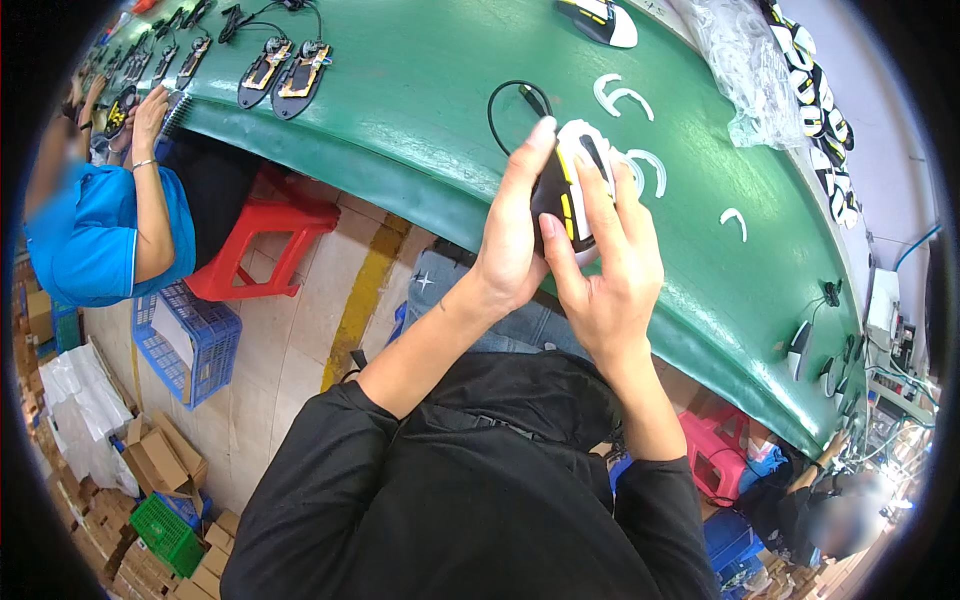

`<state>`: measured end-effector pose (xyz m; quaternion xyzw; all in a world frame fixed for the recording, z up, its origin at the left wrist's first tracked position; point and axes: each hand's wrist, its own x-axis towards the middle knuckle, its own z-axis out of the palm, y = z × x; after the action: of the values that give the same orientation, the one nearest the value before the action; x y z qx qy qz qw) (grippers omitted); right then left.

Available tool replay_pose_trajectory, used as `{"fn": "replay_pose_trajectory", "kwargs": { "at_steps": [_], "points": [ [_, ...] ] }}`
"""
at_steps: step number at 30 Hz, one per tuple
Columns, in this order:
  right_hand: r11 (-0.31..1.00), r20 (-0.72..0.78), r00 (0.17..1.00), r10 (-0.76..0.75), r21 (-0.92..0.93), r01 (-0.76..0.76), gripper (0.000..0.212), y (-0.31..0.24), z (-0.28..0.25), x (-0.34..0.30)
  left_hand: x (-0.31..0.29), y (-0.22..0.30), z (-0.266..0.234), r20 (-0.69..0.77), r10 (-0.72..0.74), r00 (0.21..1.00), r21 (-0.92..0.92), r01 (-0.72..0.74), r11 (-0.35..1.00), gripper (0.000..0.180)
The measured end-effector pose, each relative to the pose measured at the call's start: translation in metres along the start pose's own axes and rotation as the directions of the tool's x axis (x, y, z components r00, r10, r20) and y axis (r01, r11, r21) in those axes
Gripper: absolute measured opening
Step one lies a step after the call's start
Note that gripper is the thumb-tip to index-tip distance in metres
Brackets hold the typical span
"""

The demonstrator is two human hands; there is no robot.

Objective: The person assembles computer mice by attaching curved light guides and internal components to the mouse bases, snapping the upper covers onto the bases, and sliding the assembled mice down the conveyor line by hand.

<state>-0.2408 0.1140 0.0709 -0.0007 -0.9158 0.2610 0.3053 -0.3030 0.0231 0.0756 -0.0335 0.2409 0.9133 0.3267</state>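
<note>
A black and white computer mouse [553, 197] with yellow side pieces is held just over the near edge of the green table. My left hand [512, 235] supports it from the left and below, the thumb along its side. Across its top and right side lie the fingers of my right hand [612, 262], with the thumb on its near side; both hands are closed on it. A black cable [490, 112] loops at the mouse's far end. Beyond my hands, thin white curved strips [610, 97] lie on the table [420, 120].
Another mouse [600, 22] lies at the far edge beside a clear plastic bag [735, 70]. Opened mouse bases [300, 82] sit at the far left. A co-worker in a blue shirt [105, 230] works left, near a red stool [265, 245]; another person [800, 510] is at lower right.
</note>
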Motion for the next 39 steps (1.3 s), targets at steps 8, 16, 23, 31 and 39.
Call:
{"fn": "replay_pose_trajectory", "kwargs": {
  "at_steps": [8,16,23,31,39],
  "points": [
    [0.616,0.247,0.951,0.184,0.725,-0.307,0.052,0.019,-0.018,0.01,-0.011,-0.002,-0.002,0.184,0.164,0.969,0.441,-0.23,0.867,0.053],
    [0.585,0.348,0.896,0.275,0.679,-0.444,0.056,0.027,-0.02,-0.002,-0.008,0.003,-0.008,0.181,0.092,0.979,0.609,-0.184,0.771,0.044],
    [0.868,0.132,0.97,0.205,0.434,-0.242,0.055,0.008,-0.011,-0.011,-0.005,-0.01,-0.016,0.077,0.152,0.985,0.159,-0.163,0.974,0.056],
    [0.626,0.212,0.874,0.437,0.625,-0.465,0.059,0.003,-0.034,-0.01,-0.003,0.01,-0.031,0.203,-0.006,0.979,0.244,-0.044,0.969,0.053],
    [0.579,0.347,0.91,0.228,0.703,-0.413,0.058,0.004,-0.037,-0.017,0.018,-0.001,-0.061,0.524,0.134,0.841,-0.145,-0.067,0.987,0.044]
  ]
}}
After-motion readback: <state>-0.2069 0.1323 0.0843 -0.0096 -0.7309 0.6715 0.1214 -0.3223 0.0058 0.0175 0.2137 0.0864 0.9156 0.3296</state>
